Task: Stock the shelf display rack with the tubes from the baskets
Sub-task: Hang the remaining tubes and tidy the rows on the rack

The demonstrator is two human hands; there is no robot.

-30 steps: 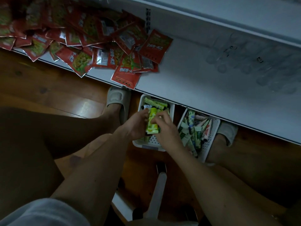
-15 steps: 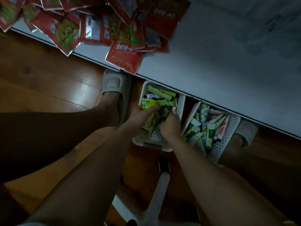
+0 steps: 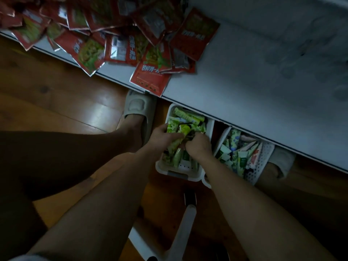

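Observation:
Two white perforated baskets stand on the wood floor under the shelf's front edge. The left basket [image 3: 180, 174] holds several green tubes [image 3: 188, 114]. Both my hands are down in it: my left hand [image 3: 162, 135] grips a bunch of green tubes [image 3: 174, 144], and my right hand [image 3: 198, 145] is curled round tubes right beside it. The right basket [image 3: 263, 166] holds several green, white and red tubes [image 3: 239, 155]. The white shelf [image 3: 244, 81] lies above the baskets, its right part bare.
A heap of red snack packets [image 3: 120, 36] covers the shelf's left part, one packet [image 3: 149, 79] hanging over the edge. My feet in grey slippers [image 3: 138, 106] flank the baskets. A white stool leg [image 3: 183, 228] lies below my arms.
My hands, which held one yellow-green tube above the left basket, have dropped into it and closed on a bunch of tubes. The view has tilted down and closer.

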